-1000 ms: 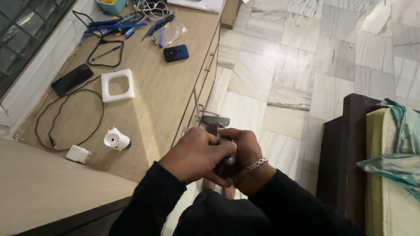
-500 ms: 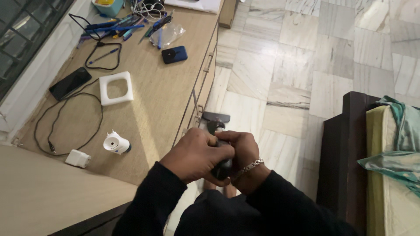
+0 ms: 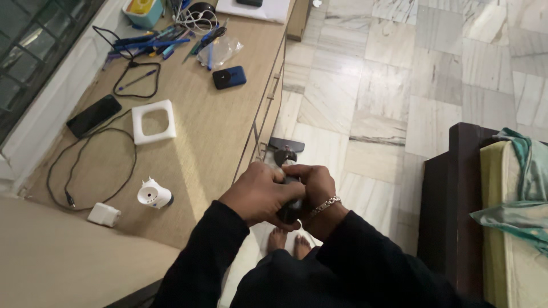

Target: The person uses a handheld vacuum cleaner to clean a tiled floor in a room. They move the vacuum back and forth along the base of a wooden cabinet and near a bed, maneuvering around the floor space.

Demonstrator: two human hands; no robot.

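Dark handheld trimmer point(image 3: 287, 171) sits clamped between both hands above the marble floor point(image 3: 371, 85), just right of a wooden desk point(image 3: 211, 131). Left hand point(image 3: 260, 194) wraps its body; right hand point(image 3: 314, 185), wearing a chain bracelet point(image 3: 324, 205), grips beside it, hands pressed together.

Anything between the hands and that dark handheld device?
Nothing visible. The left hand and right hand are both closed directly around the dark device, with only its flat head showing above the fingers.
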